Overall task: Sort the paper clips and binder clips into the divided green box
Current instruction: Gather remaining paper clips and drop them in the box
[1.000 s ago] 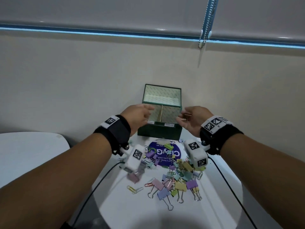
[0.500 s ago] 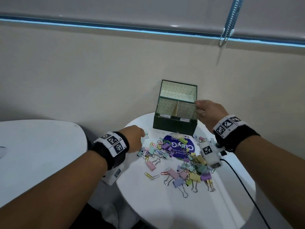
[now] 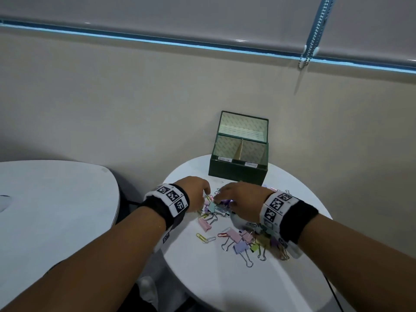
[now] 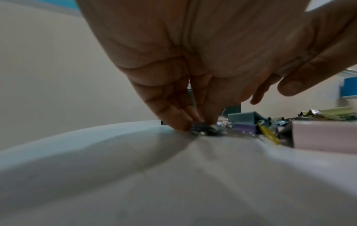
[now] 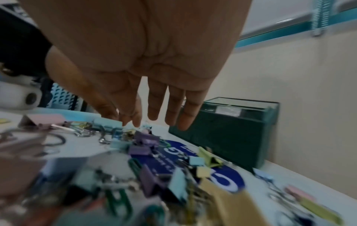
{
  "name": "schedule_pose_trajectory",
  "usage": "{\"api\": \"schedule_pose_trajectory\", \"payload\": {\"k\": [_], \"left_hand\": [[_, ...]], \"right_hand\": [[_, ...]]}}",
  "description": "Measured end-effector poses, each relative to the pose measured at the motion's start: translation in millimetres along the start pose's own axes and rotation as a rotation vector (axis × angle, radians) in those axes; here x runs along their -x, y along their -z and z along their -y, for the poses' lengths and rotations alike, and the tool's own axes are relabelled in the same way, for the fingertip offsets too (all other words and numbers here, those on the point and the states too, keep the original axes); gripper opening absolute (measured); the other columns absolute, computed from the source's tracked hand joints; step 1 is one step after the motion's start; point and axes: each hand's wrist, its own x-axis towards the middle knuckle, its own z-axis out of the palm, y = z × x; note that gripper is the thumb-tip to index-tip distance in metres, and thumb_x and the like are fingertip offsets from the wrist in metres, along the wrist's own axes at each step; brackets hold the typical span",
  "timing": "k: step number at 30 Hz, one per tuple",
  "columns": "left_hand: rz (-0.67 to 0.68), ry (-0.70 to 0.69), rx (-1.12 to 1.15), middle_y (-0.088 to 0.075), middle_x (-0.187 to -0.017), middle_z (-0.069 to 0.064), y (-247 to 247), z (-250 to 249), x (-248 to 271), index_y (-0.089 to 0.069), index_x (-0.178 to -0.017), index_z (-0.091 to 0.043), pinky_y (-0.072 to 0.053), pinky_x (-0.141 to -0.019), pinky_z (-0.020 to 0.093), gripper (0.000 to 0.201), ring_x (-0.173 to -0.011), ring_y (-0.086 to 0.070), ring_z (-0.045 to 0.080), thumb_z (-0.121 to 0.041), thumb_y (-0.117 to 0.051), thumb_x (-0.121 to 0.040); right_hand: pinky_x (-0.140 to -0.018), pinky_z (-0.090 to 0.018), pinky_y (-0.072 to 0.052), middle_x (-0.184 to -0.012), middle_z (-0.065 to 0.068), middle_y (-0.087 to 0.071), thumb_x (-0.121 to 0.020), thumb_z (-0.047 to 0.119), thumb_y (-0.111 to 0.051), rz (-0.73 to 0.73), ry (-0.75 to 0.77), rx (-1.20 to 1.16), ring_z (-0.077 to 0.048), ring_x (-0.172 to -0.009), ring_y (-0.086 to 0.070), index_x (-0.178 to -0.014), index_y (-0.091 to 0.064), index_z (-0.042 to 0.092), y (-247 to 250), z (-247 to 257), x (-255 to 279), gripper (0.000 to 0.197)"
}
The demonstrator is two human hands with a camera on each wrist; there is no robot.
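Both hands (image 3: 221, 197) down in the clips (image 3: 242, 240) — green box (image 3: 238, 174) behind.

Round white counter (image 3: 225, 287) against a beige wall (image 3: 112, 97). Second white counter (image 3: 49, 199) to the left, well apart. Blue sticker with white lettering (image 5: 218, 175) on the round top. Roller blind (image 3: 180, 14) above, bead chain (image 3: 313, 39) hanging.

Probably an office: pastel binder clips (image 3: 240, 246) are lying on a round white table (image 3: 225, 278) beneath a grey roller blind (image 3: 202, 16).
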Motion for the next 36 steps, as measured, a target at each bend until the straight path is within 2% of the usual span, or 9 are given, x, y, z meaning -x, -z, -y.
{"api": "schedule_pose_trajectory", "payload": {"k": [3,5,9,12,14,17,22,29,36], "left_hand": [[-0.042,0.028,-0.002,-0.059,-0.125,-0.001,-0.6,4.1,1.7,-0.062,-0.124,-0.028,-0.046,-0.091,0.027,0.04,-0.112,-0.058,0.019,-0.008,-0.059,-0.089],[-0.067,0.038,-0.009,-0.056,-0.124,-0.001,0.0,6.8,2.0,-0.063,-0.125,-0.028,-0.046,-0.09,0.027,0.041,-0.112,-0.058,0.02,-0.009,-0.061,-0.088],[-0.033,-0.03,-0.016,-0.055,-0.123,0.0,-2.0,1.2,-0.4,-0.066,-0.123,-0.037,-0.051,-0.091,0.033,0.042,-0.11,-0.06,0.024,-0.015,-0.067,-0.088],[-0.01,-0.066,-0.027,-0.059,-0.117,0.0,-2.3,-3.4,-4.7,-0.071,-0.117,-0.04,-0.051,-0.082,0.031,0.039,-0.104,-0.062,0.025,-0.014,-0.066,-0.089],[-0.036,-0.079,-0.035,-0.059,-0.11,0.0,-2.6,-2.6,-7.5,-0.074,-0.111,-0.039,-0.048,-0.077,0.03,0.033,-0.101,-0.062,0.025,-0.016,-0.068,-0.088],[-0.081,-0.066,-0.049,-0.058,-0.096,-0.003,-5.6,0.9,-10.3,-0.076,-0.1,-0.034,-0.046,-0.072,0.028,0.017,-0.096,-0.063,0.024,-0.023,-0.071,-0.087],[-0.085,-0.042,-0.027,-0.067,-0.103,-0.001,-8.2,3.1,-14.0,-0.076,-0.101,-0.026,-0.047,-0.073,0.027,0.016,-0.093,-0.064,0.024,-0.029,-0.068,-0.087],[-0.103,0.044,-0.118,-0.071,-0.087,-0.001,-10.9,8.1,-18.4,-0.074,-0.089,-0.02,-0.057,-0.074,0.032,0.013,-0.08,-0.067,0.022,-0.03,-0.068,-0.084],[-0.048,0.045,-0.086,-0.068,-0.092,0.004,-13.5,9.5,-19.5,-0.067,-0.093,-0.015,-0.047,-0.068,0.029,0.014,-0.082,-0.062,0.024,-0.029,-0.064,-0.09]], "right_hand": [[-0.084,-0.034,-0.057,-0.101,0.009,-0.067,-0.075,0.009,-0.066,0.075,-0.113,0.071,-0.019,-0.095,-0.065,-0.099,-0.072,0.031,-0.5,1.4,-11.8,0.033],[-0.071,-0.027,-0.054,-0.08,0.007,-0.063,-0.074,0.008,-0.064,0.079,-0.179,0.059,-0.018,-0.077,-0.062,-0.078,-0.068,0.024,6.3,-0.3,-11.2,0.017],[-0.076,-0.03,-0.05,-0.099,0.001,-0.065,-0.089,0.01,-0.053,-0.036,-0.206,0.043,-0.021,-0.09,-0.059,-0.096,-0.064,0.024,17.4,-2.9,-15.2,0.019],[-0.085,-0.029,-0.048,-0.131,-0.001,-0.062,-0.088,0.001,-0.056,0.017,-0.215,0.034,-0.022,-0.11,-0.06,-0.125,-0.063,0.029,17.9,-0.1,-27.8,0.047],[-0.09,-0.028,-0.047,-0.138,-0.001,-0.059,-0.089,-0.001,-0.057,0.064,-0.183,0.072,-0.024,-0.12,-0.059,-0.135,-0.061,0.031,16.5,4.3,-32.0,0.056],[-0.092,-0.031,-0.053,-0.126,-0.004,-0.068,-0.09,0.004,-0.057,0.09,-0.184,0.131,-0.026,-0.112,-0.064,-0.126,-0.069,0.024,11.6,6.7,-34.4,0.043],[-0.07,-0.029,-0.054,-0.08,-0.005,-0.066,-0.088,0.012,-0.059,0.03,-0.296,0.164,-0.026,-0.078,-0.065,-0.099,-0.075,0.011,5.9,3.4,-35.4,0.019],[-0.082,-0.037,-0.06,-0.095,-0.003,-0.07,-0.085,0.009,-0.061,0.016,-0.33,0.072,-0.024,-0.088,-0.067,-0.095,-0.074,0.02,2.1,0.7,-34.1,0.02],[-0.081,-0.037,-0.061,-0.096,-0.005,-0.073,-0.085,0.011,-0.065,0.017,-0.364,0.053,-0.025,-0.086,-0.069,-0.097,-0.077,0.018,-2.2,-3.1,-38.3,0.018]]}}
